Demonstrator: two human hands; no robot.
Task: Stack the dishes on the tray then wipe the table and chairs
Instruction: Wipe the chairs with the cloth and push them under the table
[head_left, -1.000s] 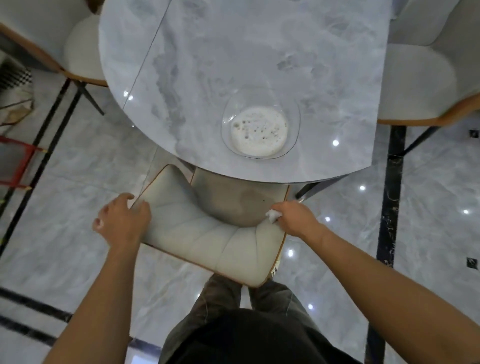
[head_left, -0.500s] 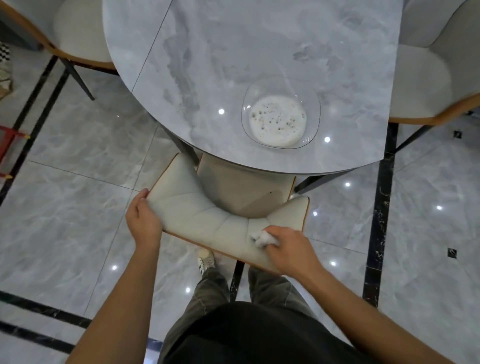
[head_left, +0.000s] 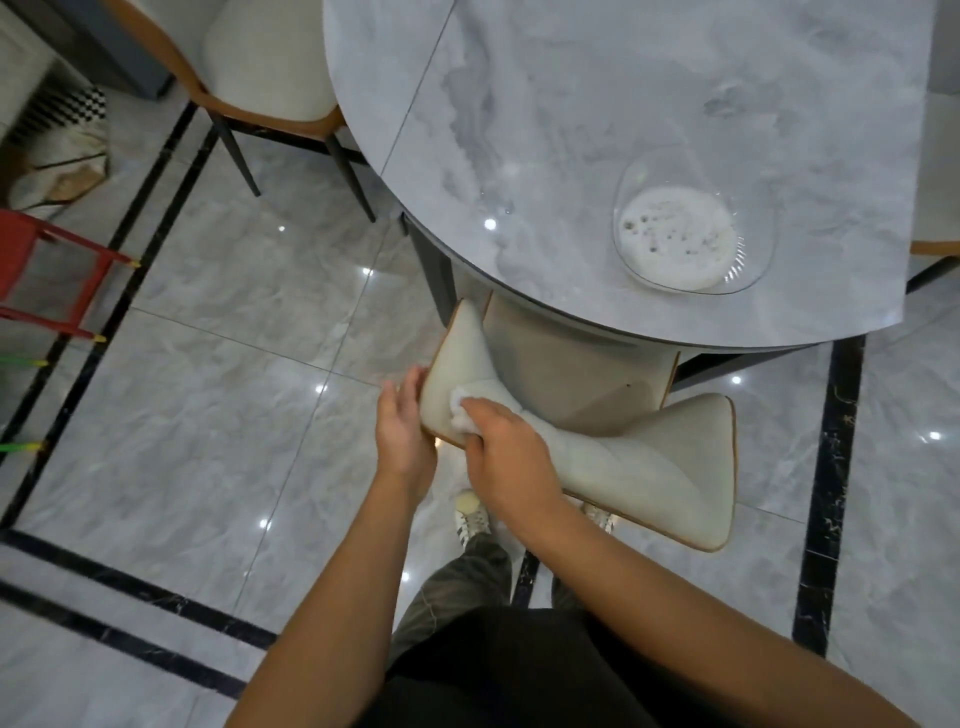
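A cream chair (head_left: 639, 462) with an orange-brown edge is tucked under the grey marble table (head_left: 623, 130); its curved backrest faces me. My right hand (head_left: 506, 452) presses a small white cloth (head_left: 461, 410) onto the backrest's left end. My left hand (head_left: 402, 423) holds the outer left edge of that backrest, fingers against its back. A clear glass bowl (head_left: 693, 223) with white foamy liquid stands on the table near its front edge.
A second cream chair (head_left: 260, 62) stands at the table's far left, another chair's edge (head_left: 940, 208) at the right. Red and green furniture legs (head_left: 57, 291) and a bag (head_left: 57, 156) sit at the left. My shoes (head_left: 470, 514) stand on glossy floor tiles.
My right hand has slid the cloth from the backrest's right end across to its left end, beside my left hand. The view has swung left, so the table and bowl sit further right.
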